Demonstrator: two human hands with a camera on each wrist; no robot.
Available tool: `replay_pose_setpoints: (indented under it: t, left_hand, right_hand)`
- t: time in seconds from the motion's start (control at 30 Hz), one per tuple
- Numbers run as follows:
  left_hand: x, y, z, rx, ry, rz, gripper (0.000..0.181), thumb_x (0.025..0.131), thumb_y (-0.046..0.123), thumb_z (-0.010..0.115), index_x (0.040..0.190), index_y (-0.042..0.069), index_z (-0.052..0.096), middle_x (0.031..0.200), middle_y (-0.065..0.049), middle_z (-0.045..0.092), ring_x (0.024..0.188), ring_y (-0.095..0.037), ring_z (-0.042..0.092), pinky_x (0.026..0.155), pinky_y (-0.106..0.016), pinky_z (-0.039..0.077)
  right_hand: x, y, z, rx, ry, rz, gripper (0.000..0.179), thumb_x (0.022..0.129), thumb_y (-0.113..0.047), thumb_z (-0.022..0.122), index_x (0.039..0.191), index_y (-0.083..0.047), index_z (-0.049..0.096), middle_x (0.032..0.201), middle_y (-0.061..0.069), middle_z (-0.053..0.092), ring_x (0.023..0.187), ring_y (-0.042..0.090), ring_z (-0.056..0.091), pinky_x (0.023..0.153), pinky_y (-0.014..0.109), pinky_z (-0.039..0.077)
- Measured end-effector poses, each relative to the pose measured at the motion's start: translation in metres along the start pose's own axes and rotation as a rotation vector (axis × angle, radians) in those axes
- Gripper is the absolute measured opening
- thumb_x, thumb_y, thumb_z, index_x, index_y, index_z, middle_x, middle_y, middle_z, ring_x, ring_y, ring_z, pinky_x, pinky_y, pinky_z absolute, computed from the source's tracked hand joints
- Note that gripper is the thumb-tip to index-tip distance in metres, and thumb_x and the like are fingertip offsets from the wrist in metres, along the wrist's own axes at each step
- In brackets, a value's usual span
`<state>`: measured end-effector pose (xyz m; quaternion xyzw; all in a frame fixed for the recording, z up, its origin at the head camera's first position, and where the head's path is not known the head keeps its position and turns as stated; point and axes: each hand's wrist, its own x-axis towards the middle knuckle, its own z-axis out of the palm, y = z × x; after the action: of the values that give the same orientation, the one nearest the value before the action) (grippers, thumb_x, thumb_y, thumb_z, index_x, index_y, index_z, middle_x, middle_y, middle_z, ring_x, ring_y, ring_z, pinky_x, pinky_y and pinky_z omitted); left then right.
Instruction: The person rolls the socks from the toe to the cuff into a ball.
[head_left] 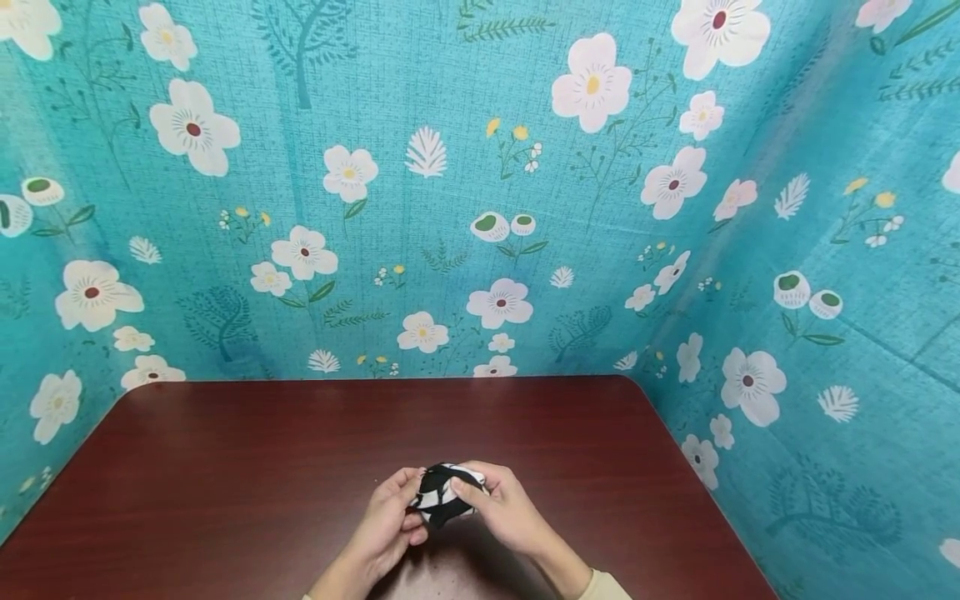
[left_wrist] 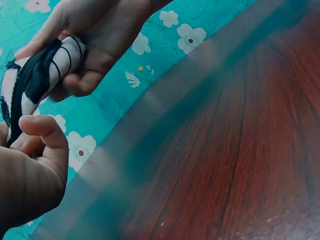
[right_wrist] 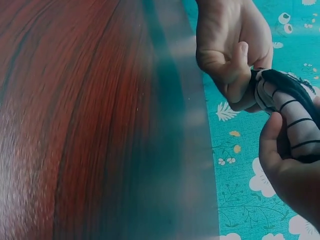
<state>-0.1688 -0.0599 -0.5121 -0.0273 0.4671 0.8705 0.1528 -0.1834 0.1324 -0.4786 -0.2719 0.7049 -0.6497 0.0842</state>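
Note:
A small wadded bundle of black-and-white striped cloth [head_left: 448, 493] is held up between both hands near the front of the table. My left hand [head_left: 384, 518] pinches its left end, thumb on the near side and other fingers curled. On the opposite end my right hand [head_left: 512, 510] grips it, the thumb lying across the black part. In the left wrist view the cloth [left_wrist: 37, 80] looks tightly rolled, with thin black lines on white. Dark stripes cross the pale side of the cloth [right_wrist: 295, 112] in the right wrist view. Some fingertips are hidden behind it.
The dark red wood-grain table [head_left: 247, 475] has rounded far corners. A teal curtain [head_left: 420, 275] with white flowers hangs behind it and along its right side.

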Motion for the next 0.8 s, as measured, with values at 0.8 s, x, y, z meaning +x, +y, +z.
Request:
replay_pose_setpoints:
  t: [0.8]
  left_hand:
    - [-0.013,-0.013,0.014,-0.579,-0.503,-0.133,0.019,0.100,0.021,0.049,0.108,0.011,0.062,0.091,0.004,0.056,0.062,-0.007,0.023,0.056,-0.016,0.026]
  right_hand:
    - [0.006,-0.013,0.019,0.722,-0.078,0.037,0.029,0.106,0.000,0.038,0.124,-0.006,0.060,0.120,0.006,0.067,0.112,0.016,0.063,0.098,0.030,0.048]
